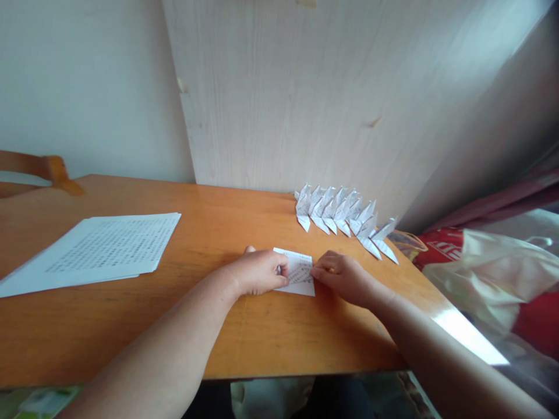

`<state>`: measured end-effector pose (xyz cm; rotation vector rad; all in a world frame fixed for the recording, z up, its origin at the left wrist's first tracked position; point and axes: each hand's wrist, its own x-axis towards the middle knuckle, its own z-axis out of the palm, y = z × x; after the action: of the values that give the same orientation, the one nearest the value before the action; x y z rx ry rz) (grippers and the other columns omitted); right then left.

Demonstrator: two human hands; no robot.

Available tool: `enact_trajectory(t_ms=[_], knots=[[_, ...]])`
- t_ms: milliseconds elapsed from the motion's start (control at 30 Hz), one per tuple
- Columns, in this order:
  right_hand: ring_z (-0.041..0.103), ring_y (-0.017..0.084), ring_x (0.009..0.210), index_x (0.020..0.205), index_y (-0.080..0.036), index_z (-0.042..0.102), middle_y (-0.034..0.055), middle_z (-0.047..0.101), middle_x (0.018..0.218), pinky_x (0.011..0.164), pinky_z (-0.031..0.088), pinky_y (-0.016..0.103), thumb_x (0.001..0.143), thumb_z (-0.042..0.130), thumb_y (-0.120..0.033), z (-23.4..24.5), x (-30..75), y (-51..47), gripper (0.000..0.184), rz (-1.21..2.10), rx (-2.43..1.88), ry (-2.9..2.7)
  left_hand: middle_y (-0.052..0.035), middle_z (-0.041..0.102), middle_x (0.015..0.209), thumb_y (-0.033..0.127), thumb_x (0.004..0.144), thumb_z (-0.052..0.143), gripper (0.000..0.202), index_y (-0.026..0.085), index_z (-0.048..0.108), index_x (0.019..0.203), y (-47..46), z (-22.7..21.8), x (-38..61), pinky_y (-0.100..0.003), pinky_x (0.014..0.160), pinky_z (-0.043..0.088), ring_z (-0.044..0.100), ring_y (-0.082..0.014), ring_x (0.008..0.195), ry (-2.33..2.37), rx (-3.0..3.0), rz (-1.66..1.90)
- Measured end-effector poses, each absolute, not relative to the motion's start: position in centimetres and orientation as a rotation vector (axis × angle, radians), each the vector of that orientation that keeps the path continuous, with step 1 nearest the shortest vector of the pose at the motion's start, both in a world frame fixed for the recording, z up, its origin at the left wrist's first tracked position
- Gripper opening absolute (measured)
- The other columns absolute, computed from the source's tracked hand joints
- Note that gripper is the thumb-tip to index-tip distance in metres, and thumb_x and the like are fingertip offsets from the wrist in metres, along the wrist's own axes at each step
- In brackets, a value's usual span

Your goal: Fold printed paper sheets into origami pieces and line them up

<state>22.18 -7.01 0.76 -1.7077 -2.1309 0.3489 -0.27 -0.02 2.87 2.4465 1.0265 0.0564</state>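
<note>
A small piece of printed paper (298,271) lies partly folded on the wooden table (227,233). My left hand (258,272) is curled with its fingertips pressing the paper's left edge. My right hand (341,277) pinches the paper's right edge, fingers closed on it. Behind the hands, a row of several folded white paper cranes (340,216) stands along the wall board, near the table's right side.
A stack of printed sheets (98,249) lies on the left of the table. A pale wooden board (305,99) leans at the back. Plastic bags, red and white (484,262), sit off the table's right edge. A wooden chair back (41,169) shows at far left.
</note>
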Motion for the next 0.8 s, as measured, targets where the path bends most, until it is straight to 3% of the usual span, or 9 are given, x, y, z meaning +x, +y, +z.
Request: enact_trajectory(t_ms=[200, 500, 633, 800], knots=[[0.050, 0.013, 0.062, 0.069, -0.020, 0.056, -0.0005, 0.060, 0.070, 0.055, 0.033, 0.025, 0.084, 0.064, -0.047, 0.0, 22.9, -5.6, 0.032, 0.395, -1.873, -2.081, 0.0053, 0.063, 0.069, 0.033, 0.079, 0.060, 0.011, 0.024, 0.067, 0.081, -0.4, 3.5, -0.3, -0.034, 0.089, 0.036, 0.056, -0.0153, 0.072, 1.038, 2.422, 0.047], [0.053, 0.013, 0.065, 0.074, -0.019, 0.061, -0.0003, 0.063, 0.071, 0.059, 0.036, 0.023, 0.080, 0.065, -0.032, 1.2, 23.2, -5.4, 0.014, 0.634, -1.814, -2.118, 0.0049, 0.063, 0.068, 0.037, 0.080, 0.060, 0.015, 0.024, 0.066, 0.082, -0.6, 3.5, -0.1, -0.033, 0.085, 0.037, 0.057, -0.0160, 0.072, 1.086, 2.444, 0.015], [0.054, 0.013, 0.066, 0.073, -0.019, 0.061, -0.0006, 0.064, 0.072, 0.058, 0.037, 0.023, 0.078, 0.065, -0.032, 0.7, 23.4, -4.9, 0.015, 0.616, -1.838, -2.107, 0.0035, 0.063, 0.071, 0.036, 0.078, 0.058, 0.017, 0.022, 0.065, 0.084, -0.4, 3.2, 0.0, -0.027, 0.071, 0.039, 0.056, -0.0149, 0.068, 1.105, 2.389, -0.034], [0.056, 0.014, 0.065, 0.077, -0.020, 0.064, -0.0001, 0.066, 0.073, 0.055, 0.035, 0.023, 0.077, 0.067, -0.034, 0.2, 23.5, -4.6, 0.015, 0.628, -1.851, -2.095, 0.0031, 0.056, 0.065, 0.029, 0.068, 0.057, 0.016, 0.020, 0.062, 0.080, 0.0, 3.7, 1.2, -0.024, 0.050, 0.030, 0.048, -0.0130, 0.057, 1.115, 2.302, -0.151]])
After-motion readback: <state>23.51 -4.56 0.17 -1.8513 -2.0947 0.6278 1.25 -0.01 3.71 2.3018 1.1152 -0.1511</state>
